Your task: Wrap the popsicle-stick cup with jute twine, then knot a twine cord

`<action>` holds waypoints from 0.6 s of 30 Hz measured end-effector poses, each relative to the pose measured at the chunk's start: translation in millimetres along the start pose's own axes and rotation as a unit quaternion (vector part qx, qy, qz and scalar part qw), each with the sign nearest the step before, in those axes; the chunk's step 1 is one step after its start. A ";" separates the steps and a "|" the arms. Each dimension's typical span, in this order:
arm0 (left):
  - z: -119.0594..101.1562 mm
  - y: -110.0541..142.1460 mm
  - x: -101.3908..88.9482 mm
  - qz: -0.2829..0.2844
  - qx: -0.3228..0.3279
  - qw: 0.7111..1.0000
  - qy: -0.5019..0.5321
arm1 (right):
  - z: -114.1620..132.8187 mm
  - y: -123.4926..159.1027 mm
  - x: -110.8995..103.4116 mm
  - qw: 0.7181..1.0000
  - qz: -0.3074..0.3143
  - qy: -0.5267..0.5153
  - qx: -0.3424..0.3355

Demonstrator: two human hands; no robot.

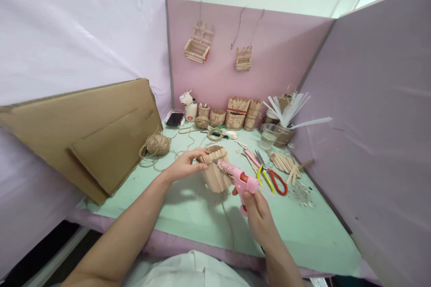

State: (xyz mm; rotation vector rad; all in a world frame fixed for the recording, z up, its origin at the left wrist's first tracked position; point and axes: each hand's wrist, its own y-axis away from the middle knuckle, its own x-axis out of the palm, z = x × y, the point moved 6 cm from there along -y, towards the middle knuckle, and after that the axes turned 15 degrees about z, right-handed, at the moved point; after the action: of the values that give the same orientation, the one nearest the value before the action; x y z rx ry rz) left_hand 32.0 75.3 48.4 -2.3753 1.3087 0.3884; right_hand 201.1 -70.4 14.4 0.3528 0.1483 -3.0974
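Observation:
A small basket made of wooden craft sticks (215,177) is tilted above the green table, near its middle. My left hand (187,164) grips its upper left rim, thumb and fingers closed on the wall. In my right hand (257,213) is a pink hot glue gun (240,181), held by its handle, with its nozzle at the basket's upper side. Whether the tip touches the sticks I cannot tell. A strand of twine (229,219) hangs below the basket over the table.
Balls of twine (158,144) and a cardboard panel (114,139) are at left. Red-handled scissors (278,182), yellow-handled pliers (266,179) and loose craft sticks (284,161) lie right. Behind stand finished stick baskets (235,120), a plastic cup (268,136) and white glue sticks (286,110).

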 end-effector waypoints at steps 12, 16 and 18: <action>-2.4 -0.5 -0.2 0.004 0.001 1.000 -0.013 | 1.3 0.3 -0.2 0.999 -0.008 0.031 -0.029; -2.7 -0.4 0.1 0.002 0.000 1.000 -0.018 | 10.7 1.1 -0.5 0.995 -0.025 0.072 -0.066; -3.6 -0.5 0.3 0.002 0.004 1.000 -0.018 | 17.0 1.6 -0.1 0.991 -0.033 0.097 -0.086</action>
State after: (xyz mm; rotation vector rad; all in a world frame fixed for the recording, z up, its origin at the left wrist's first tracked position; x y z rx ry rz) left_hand 32.8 73.6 51.6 -2.3473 1.2966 0.4244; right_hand 197.4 -73.7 30.8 0.6527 0.4362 -3.0787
